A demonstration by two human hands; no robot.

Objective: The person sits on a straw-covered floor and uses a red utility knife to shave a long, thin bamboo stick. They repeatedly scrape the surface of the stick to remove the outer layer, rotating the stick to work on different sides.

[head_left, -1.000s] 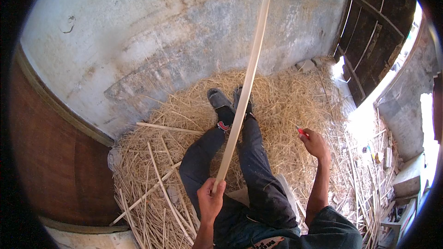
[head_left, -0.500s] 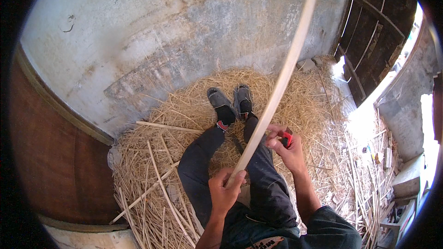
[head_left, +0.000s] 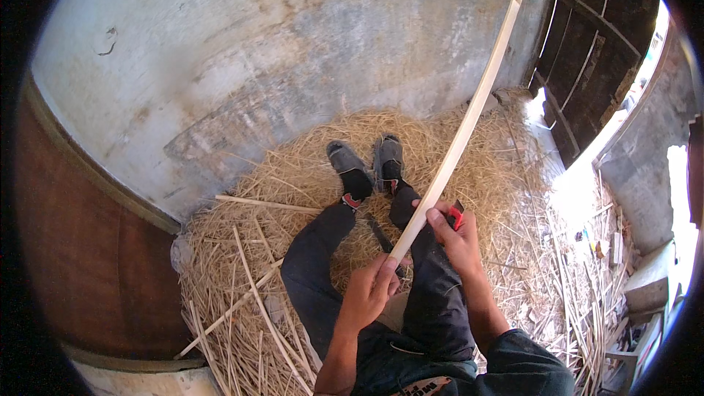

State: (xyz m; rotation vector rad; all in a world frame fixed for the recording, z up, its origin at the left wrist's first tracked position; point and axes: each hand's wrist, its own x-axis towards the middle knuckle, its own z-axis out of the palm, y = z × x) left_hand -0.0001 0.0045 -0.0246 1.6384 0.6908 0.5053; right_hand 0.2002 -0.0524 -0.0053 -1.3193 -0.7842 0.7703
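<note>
A long pale strip (head_left: 469,126), which looks like split bamboo, slants from my lap up past the top right of the view. Its near end is pinched in my left hand (head_left: 369,290), thumb along the edge. My right hand (head_left: 457,243) is closed around a small red-and-black knife (head_left: 455,215) with a short dark blade pointing up. The thumb and fingertips of that hand touch or nearly touch the strip; the exact contact is hard to see. A dark, flat, narrow tool (head_left: 379,233) lies between my legs, partly hidden by the strip and my left hand.
Straw-like shavings (head_left: 308,169) cover the floor around my shoes. Several loose strips (head_left: 253,279) lie to the left, more on the right. A stained wall (head_left: 315,44) stands ahead, a brown panel (head_left: 110,235) at left, a dark plank door (head_left: 598,51) at far right.
The strip has shifted to the right and leans more. My left hand has moved up and right with its end, and my right hand has come down slightly, its fingers closing in at the strip.
</note>
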